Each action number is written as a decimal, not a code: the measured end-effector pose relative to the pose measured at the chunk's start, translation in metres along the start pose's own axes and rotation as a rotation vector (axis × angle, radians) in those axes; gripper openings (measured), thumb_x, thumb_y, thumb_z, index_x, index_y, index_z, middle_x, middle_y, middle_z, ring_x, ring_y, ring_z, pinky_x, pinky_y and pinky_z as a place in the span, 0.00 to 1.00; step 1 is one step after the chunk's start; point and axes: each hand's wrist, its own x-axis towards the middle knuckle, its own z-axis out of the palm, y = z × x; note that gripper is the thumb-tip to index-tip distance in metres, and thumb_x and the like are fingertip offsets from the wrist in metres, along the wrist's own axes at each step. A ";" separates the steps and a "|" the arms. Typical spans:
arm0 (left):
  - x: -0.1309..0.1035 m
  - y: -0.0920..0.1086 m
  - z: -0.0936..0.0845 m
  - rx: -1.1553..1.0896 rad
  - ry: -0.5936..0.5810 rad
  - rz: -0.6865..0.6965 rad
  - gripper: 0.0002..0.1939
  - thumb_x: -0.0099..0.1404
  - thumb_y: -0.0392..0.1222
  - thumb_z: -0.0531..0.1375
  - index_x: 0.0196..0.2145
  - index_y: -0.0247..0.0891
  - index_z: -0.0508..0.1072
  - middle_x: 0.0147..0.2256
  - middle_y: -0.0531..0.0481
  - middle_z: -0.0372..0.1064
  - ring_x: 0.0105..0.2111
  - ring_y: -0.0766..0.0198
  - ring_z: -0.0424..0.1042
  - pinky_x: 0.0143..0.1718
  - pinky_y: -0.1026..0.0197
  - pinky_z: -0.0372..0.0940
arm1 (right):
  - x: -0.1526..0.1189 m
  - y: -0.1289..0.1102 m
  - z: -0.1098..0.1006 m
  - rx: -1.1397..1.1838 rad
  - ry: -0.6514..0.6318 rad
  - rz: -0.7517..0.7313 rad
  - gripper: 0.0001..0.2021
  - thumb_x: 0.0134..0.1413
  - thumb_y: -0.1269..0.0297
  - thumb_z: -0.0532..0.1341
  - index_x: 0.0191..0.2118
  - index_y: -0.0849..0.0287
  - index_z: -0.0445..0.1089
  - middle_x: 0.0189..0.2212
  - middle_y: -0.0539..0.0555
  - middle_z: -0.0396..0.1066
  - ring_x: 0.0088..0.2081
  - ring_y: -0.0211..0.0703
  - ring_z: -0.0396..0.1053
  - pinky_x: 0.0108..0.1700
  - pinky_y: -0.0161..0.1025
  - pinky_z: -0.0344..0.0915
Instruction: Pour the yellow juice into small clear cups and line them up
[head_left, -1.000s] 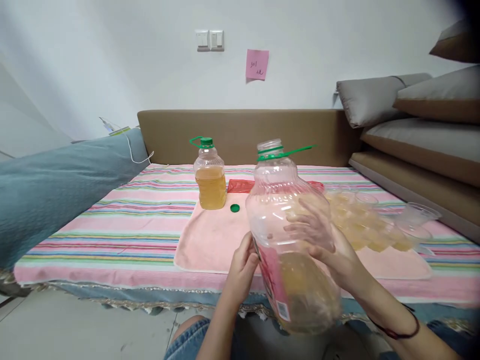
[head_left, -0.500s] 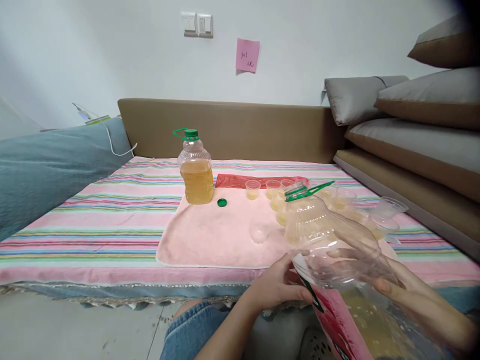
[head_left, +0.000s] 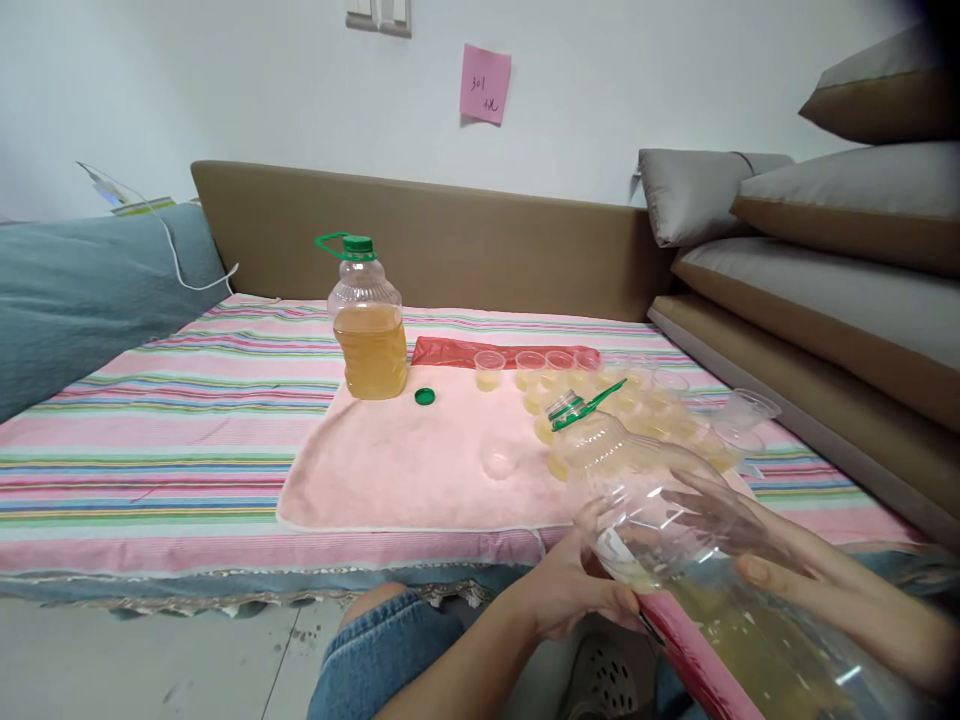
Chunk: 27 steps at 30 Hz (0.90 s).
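A large clear bottle (head_left: 675,530) with pale yellow liquid and a red label tilts with its uncapped mouth toward the cups. My left hand (head_left: 581,590) grips its near left side. My right hand (head_left: 780,560) wraps round its far right side, partly seen through the plastic. A green handle ring circles the bottle's neck. Below and left of the mouth, one empty clear cup (head_left: 499,460) sits on the pink cloth (head_left: 397,470). Several cups holding yellow liquid, among them a cup (head_left: 489,372) at the back, stand behind and right of the mouth.
A second bottle (head_left: 371,350), capped green, stands at the back left of the cloth beside a loose green cap (head_left: 424,397). A red plastic strip (head_left: 450,352) lies behind the cups. Stacked cups (head_left: 750,408) are at the right, near piled cushions (head_left: 825,290).
The held bottle has tipped further over, its mouth lower and closer to the empty cup. Both hands stay on it. The whole view has shifted slightly.
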 end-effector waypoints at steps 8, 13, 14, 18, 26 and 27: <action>0.006 -0.020 0.000 -0.137 -0.033 0.064 0.44 0.36 0.37 0.75 0.53 0.45 0.68 0.49 0.42 0.69 0.32 0.64 0.74 0.26 0.63 0.72 | -0.001 -0.021 0.004 -0.272 0.002 -0.034 0.32 0.57 0.46 0.54 0.65 0.32 0.42 0.69 0.38 0.42 0.68 0.52 0.38 0.66 0.54 0.38; 0.005 -0.023 0.003 -0.174 -0.072 0.081 0.40 0.37 0.39 0.75 0.50 0.39 0.70 0.39 0.43 0.75 0.31 0.63 0.74 0.26 0.64 0.71 | 0.000 -0.032 -0.003 -0.418 -0.035 -0.054 0.34 0.58 0.44 0.51 0.65 0.28 0.33 0.69 0.35 0.40 0.69 0.50 0.37 0.66 0.53 0.37; 0.005 -0.024 0.003 -0.176 -0.076 0.088 0.38 0.38 0.40 0.75 0.49 0.37 0.71 0.37 0.44 0.75 0.30 0.63 0.74 0.27 0.63 0.71 | 0.000 -0.034 -0.005 -0.429 -0.047 -0.050 0.34 0.57 0.44 0.51 0.65 0.28 0.33 0.69 0.35 0.40 0.68 0.50 0.38 0.66 0.53 0.38; 0.004 -0.026 0.002 -0.209 -0.095 0.095 0.36 0.42 0.41 0.74 0.49 0.36 0.71 0.39 0.44 0.74 0.33 0.61 0.74 0.34 0.58 0.70 | 0.006 -0.040 -0.010 -0.454 -0.074 -0.021 0.33 0.57 0.43 0.51 0.65 0.28 0.35 0.68 0.35 0.42 0.68 0.49 0.42 0.65 0.50 0.44; 0.003 -0.023 0.008 -0.238 -0.059 0.043 0.40 0.39 0.43 0.75 0.51 0.39 0.69 0.41 0.44 0.73 0.34 0.61 0.74 0.39 0.52 0.68 | 0.015 -0.065 -0.006 -0.517 -0.081 0.019 0.32 0.56 0.41 0.51 0.65 0.31 0.41 0.68 0.35 0.42 0.68 0.51 0.39 0.66 0.52 0.38; 0.003 -0.023 0.009 -0.242 -0.048 0.039 0.40 0.38 0.43 0.75 0.50 0.39 0.70 0.41 0.43 0.73 0.34 0.60 0.74 0.39 0.51 0.68 | 0.015 -0.066 -0.007 -0.527 -0.087 0.022 0.32 0.57 0.41 0.51 0.65 0.31 0.42 0.68 0.35 0.42 0.68 0.51 0.39 0.66 0.52 0.37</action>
